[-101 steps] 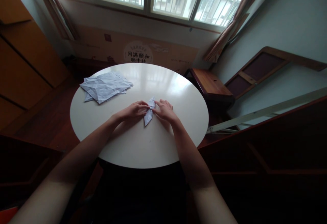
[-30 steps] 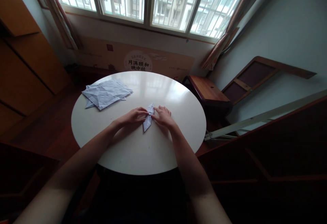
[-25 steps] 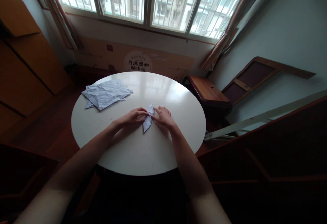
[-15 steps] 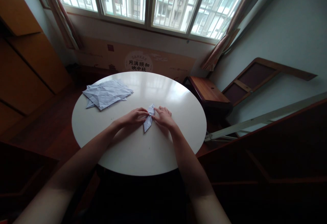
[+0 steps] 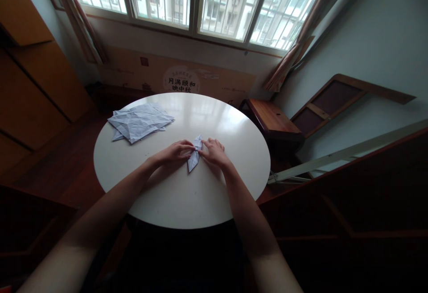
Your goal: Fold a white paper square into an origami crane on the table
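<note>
A narrow piece of folded paper, pale and pointed at both ends, lies slantwise on the white oval table. My left hand grips its left edge near the middle, fingers bent and drawn together. From the other side, my right hand presses on the paper with thumb and forefinger, its remaining fingers curled. The two hands nearly meet at the paper's middle, where the fingertips cover part of it. At the table's far left rests a stack of creased paper sheets, apart from both hands.
Beyond the table, a printed cardboard panel stands below the barred window. A wooden stool is close to the table's right edge. Orange-brown cabinets line the left side, and a dark wooden panel rises at right.
Since the earliest frame the view has tilted slightly, so the whole scene sits lower. Both hands keep the same hold on the folded paper, with no clear movement over the last second.
</note>
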### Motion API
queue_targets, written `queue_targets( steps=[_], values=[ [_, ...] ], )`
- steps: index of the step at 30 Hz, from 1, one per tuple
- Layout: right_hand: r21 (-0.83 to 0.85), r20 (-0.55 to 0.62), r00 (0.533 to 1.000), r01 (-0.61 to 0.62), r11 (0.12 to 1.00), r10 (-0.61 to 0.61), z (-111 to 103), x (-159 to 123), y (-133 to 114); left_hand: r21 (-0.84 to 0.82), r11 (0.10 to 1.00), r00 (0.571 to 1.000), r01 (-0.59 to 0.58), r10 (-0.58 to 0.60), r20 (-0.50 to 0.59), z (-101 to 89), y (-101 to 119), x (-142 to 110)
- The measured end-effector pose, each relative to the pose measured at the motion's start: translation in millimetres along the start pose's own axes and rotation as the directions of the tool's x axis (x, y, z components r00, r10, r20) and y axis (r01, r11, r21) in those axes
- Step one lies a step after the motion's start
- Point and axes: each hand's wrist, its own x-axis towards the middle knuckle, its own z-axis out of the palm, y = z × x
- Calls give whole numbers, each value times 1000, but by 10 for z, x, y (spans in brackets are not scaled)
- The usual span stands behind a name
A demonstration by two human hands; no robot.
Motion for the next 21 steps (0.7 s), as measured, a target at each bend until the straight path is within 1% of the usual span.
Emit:
queue_targets(
  steps=[7,12,21],
  values=[
    [8,9,1000,-4,1000,4,-14,-10,-9,-24,1000,1000,-7,7,-21,-1,8,-3],
    [12,11,1000,-8,1000,8,-15,-9,-7,-7,1000,1000,8,-8,-8,1,7,-2],
    [2,2,1000,-4,1000,4,-5,2,-3,-33,999,1000,5,-5,-13,19,-45,-5]
  ],
)
